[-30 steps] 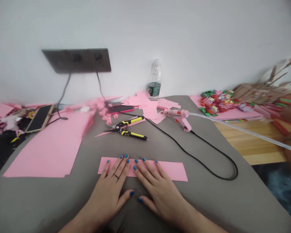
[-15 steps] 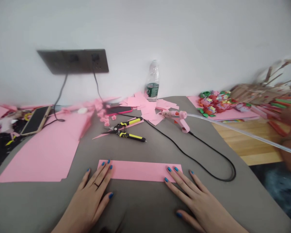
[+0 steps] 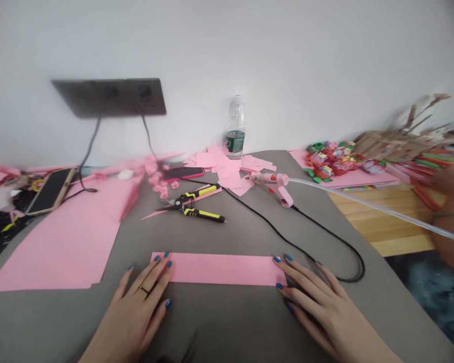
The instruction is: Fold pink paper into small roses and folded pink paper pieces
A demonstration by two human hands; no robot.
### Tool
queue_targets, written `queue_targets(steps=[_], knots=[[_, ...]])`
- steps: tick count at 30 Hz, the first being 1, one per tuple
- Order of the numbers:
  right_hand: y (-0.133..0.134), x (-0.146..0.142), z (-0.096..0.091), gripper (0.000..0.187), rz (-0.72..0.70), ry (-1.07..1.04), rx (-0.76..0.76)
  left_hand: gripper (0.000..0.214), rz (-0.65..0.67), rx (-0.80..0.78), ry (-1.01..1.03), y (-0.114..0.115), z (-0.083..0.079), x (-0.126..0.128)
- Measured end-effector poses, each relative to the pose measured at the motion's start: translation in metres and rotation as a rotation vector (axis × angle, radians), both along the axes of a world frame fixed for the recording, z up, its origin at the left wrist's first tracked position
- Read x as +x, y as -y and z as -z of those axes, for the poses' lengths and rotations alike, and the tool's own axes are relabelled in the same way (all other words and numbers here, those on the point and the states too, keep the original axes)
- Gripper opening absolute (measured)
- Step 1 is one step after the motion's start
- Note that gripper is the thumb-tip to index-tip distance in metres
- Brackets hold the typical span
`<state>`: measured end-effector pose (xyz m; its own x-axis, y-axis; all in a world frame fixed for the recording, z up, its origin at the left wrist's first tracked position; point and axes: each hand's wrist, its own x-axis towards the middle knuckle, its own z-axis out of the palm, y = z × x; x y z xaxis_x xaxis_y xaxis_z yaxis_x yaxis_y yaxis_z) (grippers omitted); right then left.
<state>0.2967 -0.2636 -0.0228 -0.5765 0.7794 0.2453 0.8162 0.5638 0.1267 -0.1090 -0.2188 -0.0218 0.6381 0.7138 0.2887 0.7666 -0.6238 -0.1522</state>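
Observation:
A long strip of pink paper (image 3: 219, 269) lies flat on the grey cloth surface (image 3: 219, 322) in front of me. My left hand (image 3: 134, 312) rests at the strip's left end, its blue-painted fingertips on the paper. My right hand (image 3: 321, 302) sits at the right end, fingertips touching the edge and fingers spread. Both hands lie flat and grip nothing. Yellow-and-black snips (image 3: 189, 205) lie shut beyond the strip, and a pink glue gun (image 3: 278, 186) sits to their right.
A large pink sheet (image 3: 60, 242) lies to the left, with a phone (image 3: 51, 191) beyond it. Pink scraps (image 3: 227, 169) and a water bottle (image 3: 235, 128) stand by the wall. A black cord (image 3: 287, 242) curves right of the strip. Another person's hand (image 3: 448, 184) shows at far right.
My hands have slid apart from the middle of the strip to its two ends, uncovering the paper. My right hand has moved a little further right and nearer to me.

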Motion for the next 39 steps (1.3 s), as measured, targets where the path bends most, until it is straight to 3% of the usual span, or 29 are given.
queue_targets(steps=[4, 7, 13, 17, 22, 26, 30, 33, 39], knots=[[0.002, 0.012, 0.000, 0.020, 0.043, -0.063, 0.005, 0.069, 0.004, -0.048, 0.036, 0.000, 0.004, -0.007], [0.002, 0.015, -0.002, 0.019, 0.036, -0.139, 0.009, 0.056, 0.000, -0.101, 0.134, -0.004, 0.010, -0.016], [-0.025, -0.020, -0.013, 0.013, 0.105, -0.472, 0.039, 0.024, -0.041, -0.179, 0.276, -0.028, 0.004, -0.008], [-0.050, -0.057, -0.015, 0.011, 0.111, -0.569, -0.145, 0.025, -0.064, -0.319, 0.314, -0.043, -0.010, 0.008], [-0.064, -0.084, -0.011, 0.040, 0.099, -0.496, -0.339, 0.030, 0.005, -0.512, 0.330, -0.053, -0.026, 0.019], [-0.070, -0.092, -0.019, 0.030, 0.142, -0.494, -0.443, 0.027, -0.010, -0.594, 0.308, -0.056, -0.033, 0.027], [-0.073, -0.099, -0.028, 0.024, 0.108, -0.470, -0.461, 0.022, -0.014, -0.551, 0.235, -0.056, -0.032, 0.032], [-0.072, -0.102, -0.029, 0.026, 0.060, -0.416, -0.462, 0.033, 0.077, -0.486, 0.257, -0.056, -0.029, 0.033], [-0.068, -0.100, -0.026, 0.023, 0.023, -0.400, -0.449, 0.019, 0.205, -0.417, 0.353, -0.050, -0.019, 0.037]])
